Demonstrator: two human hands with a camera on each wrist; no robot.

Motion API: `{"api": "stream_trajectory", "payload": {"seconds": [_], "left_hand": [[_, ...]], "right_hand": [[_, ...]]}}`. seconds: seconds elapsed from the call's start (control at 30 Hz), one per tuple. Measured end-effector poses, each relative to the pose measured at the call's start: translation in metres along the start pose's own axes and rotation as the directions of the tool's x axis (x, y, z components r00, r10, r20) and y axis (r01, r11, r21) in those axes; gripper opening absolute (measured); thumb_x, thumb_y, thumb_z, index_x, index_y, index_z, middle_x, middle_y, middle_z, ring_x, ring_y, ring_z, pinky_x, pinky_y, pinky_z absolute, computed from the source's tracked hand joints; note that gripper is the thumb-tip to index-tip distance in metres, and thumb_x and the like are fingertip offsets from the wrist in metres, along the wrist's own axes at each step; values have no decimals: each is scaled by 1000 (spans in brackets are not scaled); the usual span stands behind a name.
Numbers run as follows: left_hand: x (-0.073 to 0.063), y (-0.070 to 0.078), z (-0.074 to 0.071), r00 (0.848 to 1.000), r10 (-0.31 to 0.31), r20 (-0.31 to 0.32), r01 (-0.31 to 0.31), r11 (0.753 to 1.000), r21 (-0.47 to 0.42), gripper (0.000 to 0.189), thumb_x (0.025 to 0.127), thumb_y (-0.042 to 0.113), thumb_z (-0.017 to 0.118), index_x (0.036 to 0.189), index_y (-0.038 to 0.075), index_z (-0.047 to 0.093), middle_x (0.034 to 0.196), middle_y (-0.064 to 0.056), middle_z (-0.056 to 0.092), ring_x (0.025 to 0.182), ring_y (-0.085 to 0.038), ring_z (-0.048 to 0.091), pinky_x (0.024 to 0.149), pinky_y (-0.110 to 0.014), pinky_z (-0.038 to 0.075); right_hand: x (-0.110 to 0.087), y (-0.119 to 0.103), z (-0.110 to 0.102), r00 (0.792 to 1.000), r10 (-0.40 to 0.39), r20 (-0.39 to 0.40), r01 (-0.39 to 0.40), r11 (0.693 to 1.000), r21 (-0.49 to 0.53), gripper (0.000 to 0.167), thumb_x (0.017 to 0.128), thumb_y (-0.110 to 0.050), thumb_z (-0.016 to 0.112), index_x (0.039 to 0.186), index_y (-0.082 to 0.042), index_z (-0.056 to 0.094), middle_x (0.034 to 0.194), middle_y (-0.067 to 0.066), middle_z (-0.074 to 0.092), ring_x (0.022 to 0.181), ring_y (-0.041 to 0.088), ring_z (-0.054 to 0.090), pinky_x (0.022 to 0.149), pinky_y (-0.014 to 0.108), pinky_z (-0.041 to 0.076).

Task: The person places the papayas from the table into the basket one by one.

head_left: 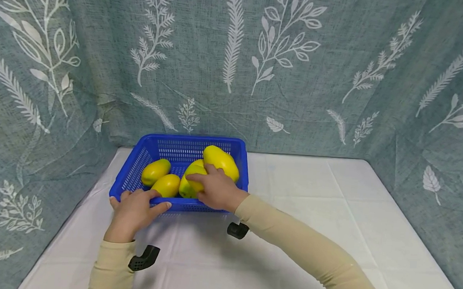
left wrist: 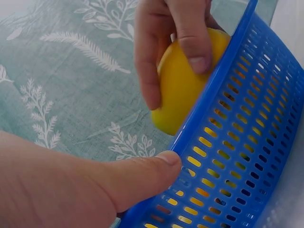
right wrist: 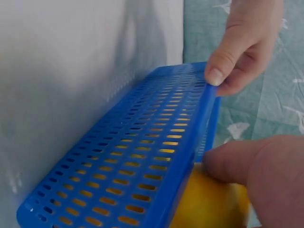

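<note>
A blue perforated plastic basket holds several yellow mangoes. My left hand grips its near rim at the left corner, the thumb along the outer side, as the right wrist view also shows. In the basket's right half my right hand holds a mango between thumb and fingers; in the left wrist view part of it stands above the rim. A larger yellow mango lies just beyond this hand. Two smaller mangoes, a greenish-yellow one and a yellow one, lie at the left, near my left fingers.
The basket stands on a white-covered table, toward its far left. A grey-green curtain with white leaf prints encloses the back and both sides. Black camera mounts stick out from both wrists over the table.
</note>
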State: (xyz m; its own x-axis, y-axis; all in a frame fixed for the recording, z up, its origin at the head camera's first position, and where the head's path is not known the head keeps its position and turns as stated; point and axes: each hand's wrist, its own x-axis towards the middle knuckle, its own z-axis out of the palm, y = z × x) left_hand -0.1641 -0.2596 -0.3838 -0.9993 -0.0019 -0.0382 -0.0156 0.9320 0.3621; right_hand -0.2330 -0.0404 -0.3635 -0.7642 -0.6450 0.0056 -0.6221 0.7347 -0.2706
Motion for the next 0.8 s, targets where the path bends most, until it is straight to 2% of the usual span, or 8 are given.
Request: {"api": "stream_trajectory", "payload": {"seconds": [0.17,0.43,0.63,0.8], "left_hand": [[0,1,0,1000,-3,6,3,1000,1,53,95,44,67,127,2,68,123,-34,63,118,-66,44,98,-88,15],[0,2,0,1000,-1,11,1,1000,4,53,95,44,67,126,1,68,124,-35,62,118,-66,44,98,-88,15],[0,2,-1,1000,-2,5,1,1000,12,53,95,44,66,127,1,68,125,-36,62,119,-67,44,98,-89,14],[0,0,-1,1000,-3,15,3,1000,7,54,95,45,66,128,1,67,126,-36,61,120,-68,42,98,-89,14]], "right_hand": [[-2,0,1,1000,2,17,-1,999,-47,50,100,-20,65,148,-27,55,160,22,38,145,42,44,114,47,46],[-7,4,-2,1000,-7,1,7,999,-35,52,98,-18,68,147,-26,56,162,24,35,148,45,38,111,48,49],[-9,11,-7,999,-9,-49,10,1000,13,53,98,-19,68,149,-24,54,161,25,37,147,42,42,111,48,49],[-17,21,-16,994,25,-107,-13,994,109,56,98,-24,66,151,-22,50,159,22,42,146,39,43,111,52,47]]}}
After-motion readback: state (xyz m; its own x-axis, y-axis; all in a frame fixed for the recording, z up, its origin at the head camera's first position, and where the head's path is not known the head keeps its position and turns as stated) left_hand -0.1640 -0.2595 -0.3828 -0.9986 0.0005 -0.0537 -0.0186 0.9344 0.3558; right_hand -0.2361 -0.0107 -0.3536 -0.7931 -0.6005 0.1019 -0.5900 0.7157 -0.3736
